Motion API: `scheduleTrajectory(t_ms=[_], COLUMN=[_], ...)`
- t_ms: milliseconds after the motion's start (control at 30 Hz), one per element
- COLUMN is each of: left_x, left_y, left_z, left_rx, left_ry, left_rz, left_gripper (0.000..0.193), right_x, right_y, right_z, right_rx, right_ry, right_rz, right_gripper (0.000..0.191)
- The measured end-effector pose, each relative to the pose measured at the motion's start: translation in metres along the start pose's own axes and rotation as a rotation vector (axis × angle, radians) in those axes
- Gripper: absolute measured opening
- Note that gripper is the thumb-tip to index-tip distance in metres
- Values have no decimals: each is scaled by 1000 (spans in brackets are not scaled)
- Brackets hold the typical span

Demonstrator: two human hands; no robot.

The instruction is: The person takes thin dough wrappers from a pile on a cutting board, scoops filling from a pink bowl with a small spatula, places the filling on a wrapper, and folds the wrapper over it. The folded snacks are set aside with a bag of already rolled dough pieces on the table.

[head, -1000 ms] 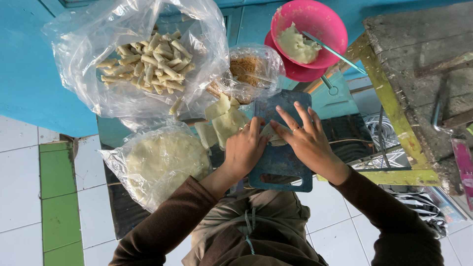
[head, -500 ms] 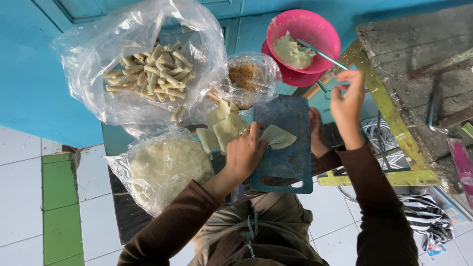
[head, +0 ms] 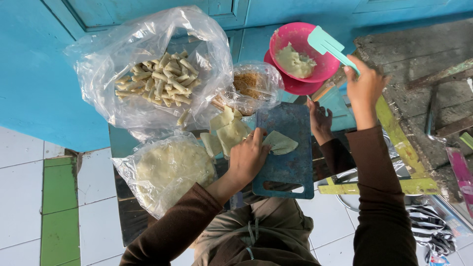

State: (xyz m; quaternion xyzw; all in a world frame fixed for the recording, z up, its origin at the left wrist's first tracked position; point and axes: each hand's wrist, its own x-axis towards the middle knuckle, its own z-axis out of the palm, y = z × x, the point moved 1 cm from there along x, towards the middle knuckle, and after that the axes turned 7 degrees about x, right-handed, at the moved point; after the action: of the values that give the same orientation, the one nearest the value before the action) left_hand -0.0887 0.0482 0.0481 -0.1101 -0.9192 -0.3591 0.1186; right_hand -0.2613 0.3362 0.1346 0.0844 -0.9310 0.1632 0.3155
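We find the wrapper [head: 280,143] on the cutting board [head: 288,162], the bowl [head: 300,51] at one o'clock, and both bags [head: 148,83] from nine to eleven o'clock.

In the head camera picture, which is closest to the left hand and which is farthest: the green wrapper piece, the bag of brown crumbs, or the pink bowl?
From the left hand:
1. Green wrapper piece, touching its fingers, on the blue board.
2. Bag of brown crumbs, straight above.
3. Pink bowl, up and to the right.

The left hand [head: 249,157] covers one edge of the dough wrapper [head: 281,143]. At four o'clock, the pink strip [head: 463,177] runs off the frame, too cropped to identify.
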Motion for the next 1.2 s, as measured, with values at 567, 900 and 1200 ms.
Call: scheduleTrajectory(t_ms=[567, 900, 1200], left_x=[-4, -2, -2], left_y=[0, 1, 3], left_z=[-2, -4, -1], left_rx=[-21, -16, -13], left_ry=[7, 3, 13], left_rz=[11, 5, 9], left_gripper=[34, 35, 35], right_x=[-30, -39, -36], right_y=[-13, -11, -9], right_z=[-16, -37, -33], right_rx=[-241, 1, -253], right_ry=[66, -33, 106], right_rz=[-468, -235, -381], right_gripper=[31, 22, 23])
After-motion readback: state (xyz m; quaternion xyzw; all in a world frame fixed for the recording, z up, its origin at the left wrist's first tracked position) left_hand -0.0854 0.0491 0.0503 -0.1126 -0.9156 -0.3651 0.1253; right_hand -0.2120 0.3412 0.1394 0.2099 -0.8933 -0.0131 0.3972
